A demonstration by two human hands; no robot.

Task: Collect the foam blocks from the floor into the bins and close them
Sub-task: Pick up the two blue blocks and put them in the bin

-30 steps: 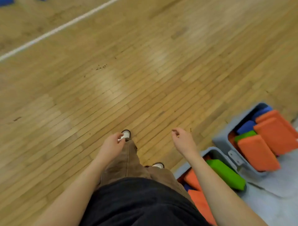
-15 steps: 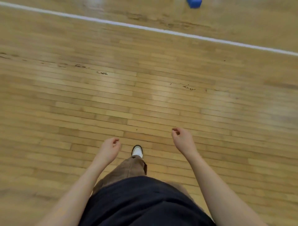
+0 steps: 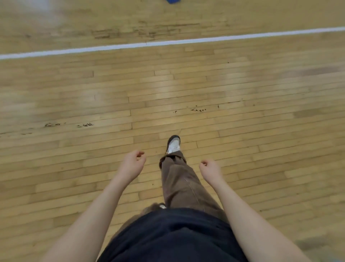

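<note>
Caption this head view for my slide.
Empty-handed, left hand and right hand loose, a person walks toward a blue block beyond the white line.

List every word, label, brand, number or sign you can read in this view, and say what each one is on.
None: no text can be read in this view.
Shoe: no brand mark can be made out.
Blue object at the top edge: cut off, no lettering visible.
White line on the wooden floor: a plain painted stripe, not a sign.
Dark top and brown trousers: no print visible.
</note>
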